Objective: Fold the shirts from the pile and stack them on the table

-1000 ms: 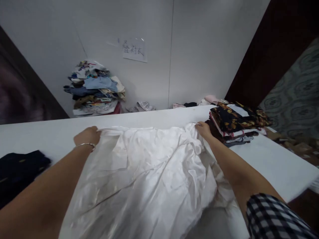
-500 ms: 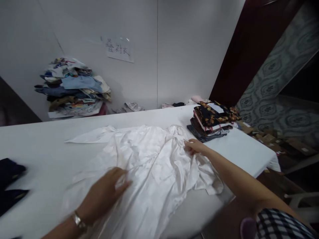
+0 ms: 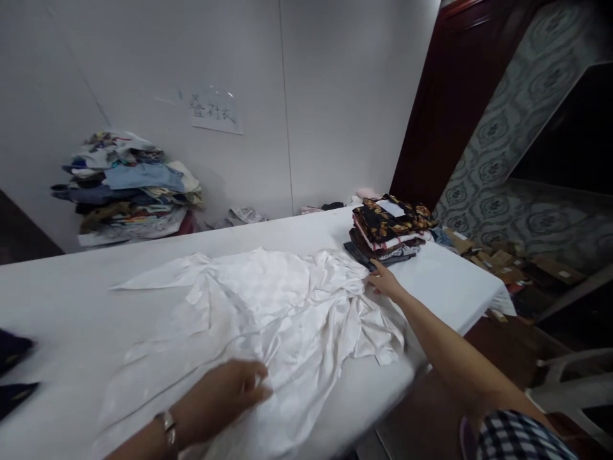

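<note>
A white satin shirt [image 3: 287,319] lies spread and rumpled over the white table, one sleeve stretched out to the left and the other bunched at the right. My left hand [image 3: 227,393], with a bracelet at the wrist, is closed on the near part of the shirt, thumb and fingers pinching its cloth. At the shirt's upper right, my right hand [image 3: 384,282] has its fingers closed on the fabric by the shoulder, close to a stack of folded clothes [image 3: 390,223]. Its fingertips are partly hidden.
A tall pile of clothes [image 3: 134,185] stands behind the table's far left edge. Dark cloth [image 3: 14,377] lies at the left on the white table [image 3: 454,281]. A handwritten sign [image 3: 215,114] hangs on the wall. Cardboard boxes [image 3: 550,268] and a white plastic chair [image 3: 569,377] are at the right.
My left hand has moved right and slightly down, drawing the near part of the shirt's front across. My right hand stays at the shoulder. The whole view has shifted a little to the right.
</note>
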Demonstrator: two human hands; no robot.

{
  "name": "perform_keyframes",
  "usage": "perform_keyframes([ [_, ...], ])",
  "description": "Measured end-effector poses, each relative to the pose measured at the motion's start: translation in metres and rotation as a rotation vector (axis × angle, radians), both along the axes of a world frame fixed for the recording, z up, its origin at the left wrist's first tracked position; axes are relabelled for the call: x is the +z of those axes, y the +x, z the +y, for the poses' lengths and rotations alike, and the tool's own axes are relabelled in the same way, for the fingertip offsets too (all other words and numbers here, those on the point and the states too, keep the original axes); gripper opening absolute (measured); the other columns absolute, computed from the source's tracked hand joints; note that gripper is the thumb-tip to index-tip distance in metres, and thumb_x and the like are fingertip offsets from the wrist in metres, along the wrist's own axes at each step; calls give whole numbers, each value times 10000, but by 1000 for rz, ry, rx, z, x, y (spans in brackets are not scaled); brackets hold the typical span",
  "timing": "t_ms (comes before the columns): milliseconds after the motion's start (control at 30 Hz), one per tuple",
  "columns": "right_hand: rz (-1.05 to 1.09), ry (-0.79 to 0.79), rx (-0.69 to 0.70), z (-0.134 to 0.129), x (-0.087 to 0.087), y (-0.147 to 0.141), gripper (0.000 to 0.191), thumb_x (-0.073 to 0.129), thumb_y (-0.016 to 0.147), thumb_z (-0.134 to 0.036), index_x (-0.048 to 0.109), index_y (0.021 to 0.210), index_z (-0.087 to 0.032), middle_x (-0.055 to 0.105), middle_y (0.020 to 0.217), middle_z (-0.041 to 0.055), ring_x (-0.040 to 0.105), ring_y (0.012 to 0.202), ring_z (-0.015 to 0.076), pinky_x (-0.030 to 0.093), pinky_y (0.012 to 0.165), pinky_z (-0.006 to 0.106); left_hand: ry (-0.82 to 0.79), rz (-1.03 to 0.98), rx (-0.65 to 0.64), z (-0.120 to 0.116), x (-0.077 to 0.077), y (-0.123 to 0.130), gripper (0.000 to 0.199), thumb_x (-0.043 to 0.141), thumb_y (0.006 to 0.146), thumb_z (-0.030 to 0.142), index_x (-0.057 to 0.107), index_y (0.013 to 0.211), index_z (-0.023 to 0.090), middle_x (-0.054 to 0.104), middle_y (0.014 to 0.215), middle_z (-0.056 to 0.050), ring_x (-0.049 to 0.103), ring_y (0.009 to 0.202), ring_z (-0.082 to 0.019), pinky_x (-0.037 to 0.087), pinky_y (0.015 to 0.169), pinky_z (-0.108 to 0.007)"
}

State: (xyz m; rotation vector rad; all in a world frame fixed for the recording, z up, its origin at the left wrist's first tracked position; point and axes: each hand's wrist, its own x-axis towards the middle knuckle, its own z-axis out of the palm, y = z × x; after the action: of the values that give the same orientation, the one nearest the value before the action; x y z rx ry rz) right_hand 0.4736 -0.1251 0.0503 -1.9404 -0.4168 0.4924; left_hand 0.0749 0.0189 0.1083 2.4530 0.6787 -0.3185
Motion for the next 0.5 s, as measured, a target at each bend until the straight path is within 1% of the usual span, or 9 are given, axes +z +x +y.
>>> perform_keyframes([
  [33,20,-30,-9,-3,-2,1,436,621,729,-190,556,1160,-199,589,638,-44,517,448,94,429,390,186,44,-34,13,10,6,16,321,460,828,491,662,845,242,687,786,-8,594,717,-189,380,637,-288],
  [100,69,-94,-9,-2,-4,4,287,602,792,-305,591,1041,-163,589,607,-15,533,443,109,448,392,207,155,-145,38,33,15,59,389,401,851,521,667,877,238,696,839,-21,605,753,-197,392,655,-292],
  [133,88,-122,0,0,-5,6,246,588,812,-354,603,949,-150,584,578,-3,531,428,112,449,390,214,197,-196,35,45,18,87,382,418,845,518,669,901,236,699,891,-28,613,803,-205,404,685,-294],
  [200,109,-172,28,8,-6,10,276,576,827,-421,587,789,-149,577,528,15,520,396,115,439,383,218,240,-269,120,67,17,148,364,497,811,486,666,1000,225,686,1039,-50,617,933,-229,422,772,-302],
  [233,110,-193,42,13,-7,12,297,580,824,-436,571,734,-153,572,504,19,511,381,115,426,378,216,206,-284,199,76,14,179,385,537,792,480,661,1041,214,661,1129,-67,604,1010,-246,422,826,-308],
  [300,98,-220,72,21,-7,16,308,613,798,-428,544,659,-162,542,447,10,479,353,110,387,369,209,164,-287,285,88,4,237,463,564,781,493,638,1111,177,580,1275,-121,559,1127,-294,423,882,-337],
  [367,70,-212,107,27,-8,19,272,670,741,-362,532,609,-168,503,413,-17,456,362,101,352,382,198,103,-281,358,94,-9,282,473,627,755,466,635,1109,152,523,1332,-166,522,1180,-337,426,905,-371],
  [433,33,-177,132,29,-8,21,220,694,686,-284,528,596,-172,484,426,-47,452,407,90,334,413,187,7,-285,423,99,-23,313,388,675,751,393,649,1053,152,553,1282,-173,524,1175,-332,429,923,-396],
  [500,18,-95,155,26,-9,22,187,684,662,-249,520,608,-178,481,466,-68,447,449,81,327,441,180,-124,-318,470,104,-33,329,296,646,808,354,641,1031,159,605,1188,-130,559,1118,-272,447,927,-417],
])
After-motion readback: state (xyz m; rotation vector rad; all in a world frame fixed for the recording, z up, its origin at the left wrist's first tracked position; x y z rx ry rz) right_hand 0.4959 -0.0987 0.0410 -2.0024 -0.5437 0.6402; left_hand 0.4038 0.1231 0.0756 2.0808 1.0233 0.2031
